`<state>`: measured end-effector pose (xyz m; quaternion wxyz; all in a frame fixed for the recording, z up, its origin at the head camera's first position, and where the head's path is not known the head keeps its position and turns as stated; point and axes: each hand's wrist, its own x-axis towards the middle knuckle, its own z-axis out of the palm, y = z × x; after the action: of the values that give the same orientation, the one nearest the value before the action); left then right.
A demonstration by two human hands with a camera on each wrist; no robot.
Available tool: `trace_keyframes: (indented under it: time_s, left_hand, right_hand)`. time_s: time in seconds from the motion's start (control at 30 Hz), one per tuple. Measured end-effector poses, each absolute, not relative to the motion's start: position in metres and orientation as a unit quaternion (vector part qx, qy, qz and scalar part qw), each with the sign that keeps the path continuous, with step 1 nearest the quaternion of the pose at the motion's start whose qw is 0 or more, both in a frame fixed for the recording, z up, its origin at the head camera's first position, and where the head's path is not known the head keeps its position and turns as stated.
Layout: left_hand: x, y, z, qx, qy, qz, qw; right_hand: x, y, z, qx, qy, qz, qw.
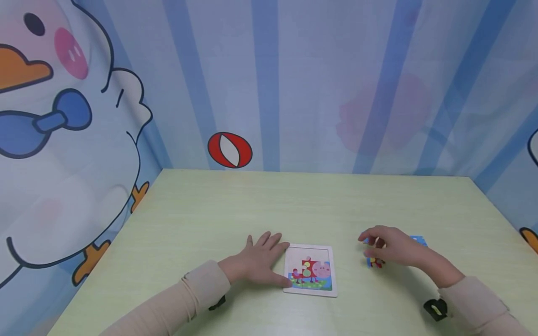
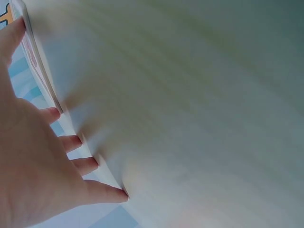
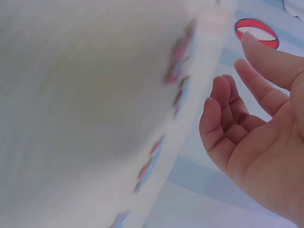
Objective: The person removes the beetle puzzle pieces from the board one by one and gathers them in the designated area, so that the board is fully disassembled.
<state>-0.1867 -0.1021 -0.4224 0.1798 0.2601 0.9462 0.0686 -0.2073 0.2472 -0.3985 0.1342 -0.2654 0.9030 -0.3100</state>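
A white-rimmed jigsaw tray [image 1: 297, 255] lies on the table in the head view, its lower part filled with joined pieces [image 1: 321, 270] that show a pink pig in red. My left hand [image 1: 258, 262] rests spread beside it, with the thumb and a fingertip touching the left rim. Over the loose jigsaw pieces [image 1: 375, 263] hovers my right hand [image 1: 392, 245], which partly hides them. In the right wrist view, its fingers [image 3: 221, 90] are loosely bent and hold nothing. Several blurred pieces [image 3: 183, 54] lie on the table there, apart from the hand.
The pale table [image 1: 235, 205] ends at a striped blue cloth backdrop [image 1: 311, 93] along the back and sides. A large printed duck [image 1: 63, 186] covers the left side of the cloth. A blue piece [image 1: 419, 240] shows behind the right wrist.
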Motion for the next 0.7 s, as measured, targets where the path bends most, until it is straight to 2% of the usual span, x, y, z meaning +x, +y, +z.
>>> trace_keyframes:
  time_s: [0.33, 0.7]
  left_hand:
    - [-0.186, -0.102, -0.422, 0.262, 0.945, 0.07, 0.183]
    - [-0.186, -0.102, -0.42, 0.256, 0.946, 0.074, 0.182]
  right_hand:
    - [-0.209, 0.21, -0.39, -0.307, 0.887, -0.321, 0.129]
    - [-0.207, 0.169, -0.391, -0.327, 0.87, -0.332, 0.16]
